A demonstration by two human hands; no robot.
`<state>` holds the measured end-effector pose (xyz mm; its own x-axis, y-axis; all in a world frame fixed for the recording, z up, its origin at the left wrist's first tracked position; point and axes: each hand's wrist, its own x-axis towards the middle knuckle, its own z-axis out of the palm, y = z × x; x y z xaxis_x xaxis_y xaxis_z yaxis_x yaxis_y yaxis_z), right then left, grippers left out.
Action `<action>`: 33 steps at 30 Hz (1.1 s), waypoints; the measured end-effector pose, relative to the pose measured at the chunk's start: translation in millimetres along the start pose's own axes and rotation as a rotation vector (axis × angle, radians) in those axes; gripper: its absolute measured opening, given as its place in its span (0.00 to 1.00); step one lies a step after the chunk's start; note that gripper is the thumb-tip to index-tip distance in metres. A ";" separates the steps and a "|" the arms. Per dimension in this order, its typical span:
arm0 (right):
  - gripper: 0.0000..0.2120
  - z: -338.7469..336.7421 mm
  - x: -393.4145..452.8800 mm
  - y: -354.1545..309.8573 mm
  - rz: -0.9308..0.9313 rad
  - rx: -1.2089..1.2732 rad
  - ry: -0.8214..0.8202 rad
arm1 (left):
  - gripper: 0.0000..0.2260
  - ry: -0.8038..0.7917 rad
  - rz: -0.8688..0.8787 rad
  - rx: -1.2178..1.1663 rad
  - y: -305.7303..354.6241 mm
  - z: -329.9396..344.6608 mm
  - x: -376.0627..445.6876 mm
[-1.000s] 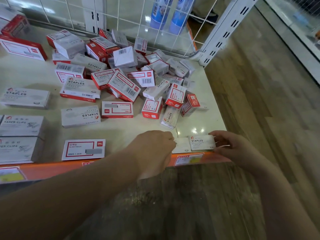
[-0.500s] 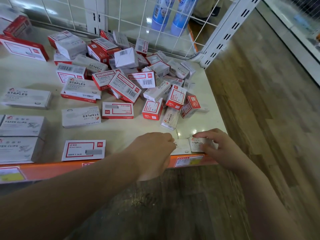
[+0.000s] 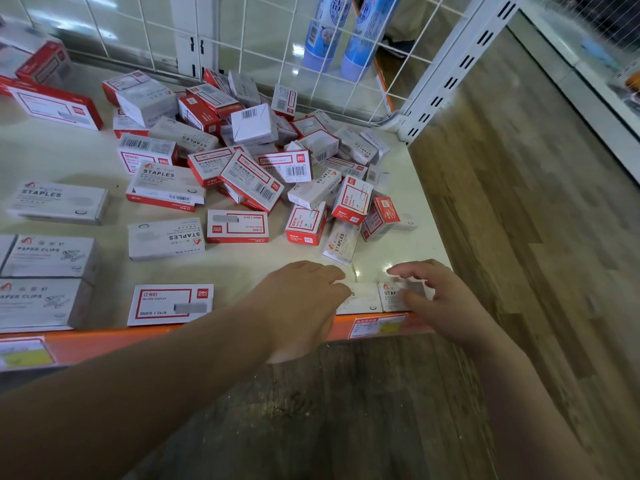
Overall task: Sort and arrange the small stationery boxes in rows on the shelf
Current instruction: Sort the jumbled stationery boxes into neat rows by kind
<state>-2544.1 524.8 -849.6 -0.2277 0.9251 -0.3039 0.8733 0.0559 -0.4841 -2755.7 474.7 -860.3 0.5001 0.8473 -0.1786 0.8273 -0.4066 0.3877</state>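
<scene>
where hands [image 3: 374,296] meet, two staples boxes [image 3: 377,299]

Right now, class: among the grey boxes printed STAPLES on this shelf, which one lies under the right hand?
The small STAPLES box at the front right corner; the right hand covers it. The others lie farther back or left.

Bare shelf [image 3: 398,252] lies just beyond the fingertips [image 3: 393,270] of the right hand [image 3: 446,303], up to the heap of boxes [image 3: 304,188]. Farther behind, a wire grid [image 3: 311,57] walls the shelf. Right of the fingers the shelf edge seems unobstructed, though blurred.
</scene>
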 end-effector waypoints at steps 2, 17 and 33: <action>0.09 0.4 1.3 -3.9 -0.001 0.011 0.054 | 0.22 0.008 -0.020 -0.018 -4.2 -6.8 -3.0; 0.23 1.3 55.4 -46.8 -0.040 0.032 0.271 | 0.13 0.131 -0.250 -0.305 -28.8 -27.1 -32.6; 0.20 -28.5 -4.6 -93.5 -0.025 0.027 0.084 | 0.12 0.101 -0.374 -0.470 -37.4 -27.2 -53.1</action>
<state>-2612.4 526.0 -779.5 -0.2114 0.9520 -0.2215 0.8555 0.0706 -0.5130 -2820.2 454.2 -840.6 0.1518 0.9410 -0.3023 0.7290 0.1000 0.6772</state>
